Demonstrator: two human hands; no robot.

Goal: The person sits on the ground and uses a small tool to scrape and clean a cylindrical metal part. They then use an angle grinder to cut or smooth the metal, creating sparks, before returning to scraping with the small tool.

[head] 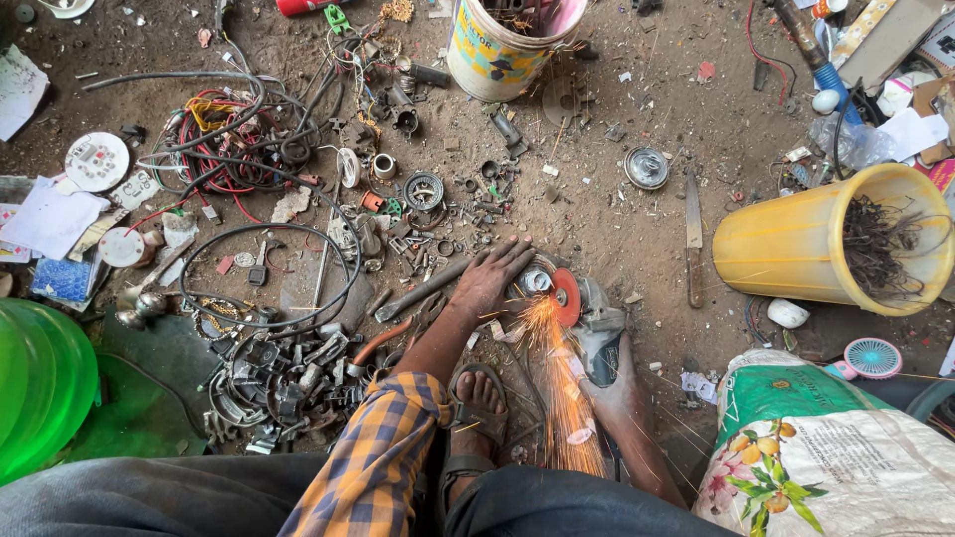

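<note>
My left hand (487, 275) presses flat on the dirt floor, holding down a small round metal part (537, 279) at its fingertips. My right hand (615, 393) grips the grey body of an angle grinder (597, 323). Its red disc (567, 296) touches the metal part and throws orange sparks (559, 393) back toward me. My sandalled foot (477, 408) rests between the two arms. A checked sleeve covers my left forearm.
Scrap metal pieces (284, 383), cables (239, 134) and wires litter the floor at left. A yellow bucket (796, 244) of wire lies tipped at right, a painted bucket (497, 55) stands at top, a printed sack (826, 457) bottom right, a green tub (40, 388) at left. A knife (693, 239) lies near the grinder.
</note>
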